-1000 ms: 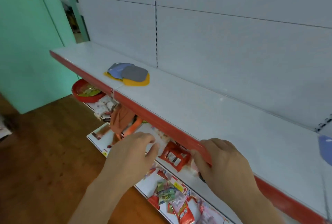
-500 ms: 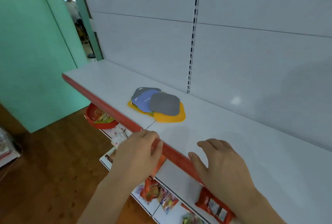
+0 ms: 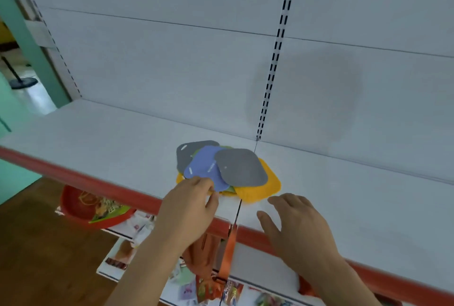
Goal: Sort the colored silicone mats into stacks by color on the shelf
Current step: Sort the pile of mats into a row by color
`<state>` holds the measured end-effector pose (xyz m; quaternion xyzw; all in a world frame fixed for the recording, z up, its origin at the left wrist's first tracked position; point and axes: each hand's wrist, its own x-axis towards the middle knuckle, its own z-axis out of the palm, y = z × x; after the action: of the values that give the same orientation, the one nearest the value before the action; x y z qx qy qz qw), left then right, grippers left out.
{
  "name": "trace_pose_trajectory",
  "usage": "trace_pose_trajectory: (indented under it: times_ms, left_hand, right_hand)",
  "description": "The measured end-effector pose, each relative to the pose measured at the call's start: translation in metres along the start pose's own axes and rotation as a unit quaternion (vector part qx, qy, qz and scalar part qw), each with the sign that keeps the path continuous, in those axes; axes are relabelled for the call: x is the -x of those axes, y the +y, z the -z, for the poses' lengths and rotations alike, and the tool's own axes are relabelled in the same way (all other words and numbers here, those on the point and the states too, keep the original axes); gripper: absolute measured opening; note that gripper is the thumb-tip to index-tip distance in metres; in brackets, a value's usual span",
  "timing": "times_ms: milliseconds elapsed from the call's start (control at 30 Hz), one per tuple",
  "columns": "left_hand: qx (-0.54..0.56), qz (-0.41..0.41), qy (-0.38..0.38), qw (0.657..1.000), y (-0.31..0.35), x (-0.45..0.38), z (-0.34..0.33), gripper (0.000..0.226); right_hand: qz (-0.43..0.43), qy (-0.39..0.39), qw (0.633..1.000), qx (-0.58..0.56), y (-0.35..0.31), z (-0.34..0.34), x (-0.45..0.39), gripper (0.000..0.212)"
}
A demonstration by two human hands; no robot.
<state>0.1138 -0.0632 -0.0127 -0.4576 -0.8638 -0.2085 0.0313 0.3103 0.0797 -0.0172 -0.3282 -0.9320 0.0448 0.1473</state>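
A loose pile of silicone mats lies on the white shelf (image 3: 118, 141). A grey mat (image 3: 242, 169) is on top at the right, overlapping a blue mat (image 3: 202, 168). Another grey mat (image 3: 186, 154) lies behind at the left. A yellow mat (image 3: 269, 186) is at the bottom, and a green edge (image 3: 230, 189) peeks out between the layers. My left hand (image 3: 189, 203) reaches over the shelf's front edge; its bent fingers touch the pile's near edge, with no grip visible. My right hand (image 3: 294, 223) hovers with fingers spread over the bare shelf, just right of the pile.
A red strip (image 3: 98, 182) runs along the shelf's front edge. Below it stand a red bowl (image 3: 78, 210) with small items, an orange hanging item (image 3: 208, 254) and snack packets (image 3: 216, 288) on a lower shelf. A slotted upright (image 3: 275, 60) divides the back panel.
The view has swung left and closer, so the pile now sits at the centre. Both hands rose from the red front edge; the left reached the pile and the right moved over the shelf.
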Motion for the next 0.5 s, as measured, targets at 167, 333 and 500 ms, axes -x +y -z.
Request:
trace_pose_trajectory:
  times_ms: [167, 333, 500]
  left_hand:
    - [0.026, -0.073, -0.003, 0.997, -0.02, -0.042, -0.023, 0.041]
    - [0.026, -0.16, -0.093, 0.982, -0.032, -0.076, -0.035, 0.067]
    - [0.023, -0.197, -0.167, 0.966, -0.037, -0.097, -0.029, 0.079]
  right_hand:
    - [-0.029, 0.01, 1.0, 0.002, -0.007, -0.015, -0.031, 0.049]
    - [-0.051, 0.008, 0.998, -0.019, -0.008, -0.031, -0.06, 0.048]
    - [-0.074, 0.007, 0.997, -0.03, -0.004, -0.045, -0.078, 0.044]
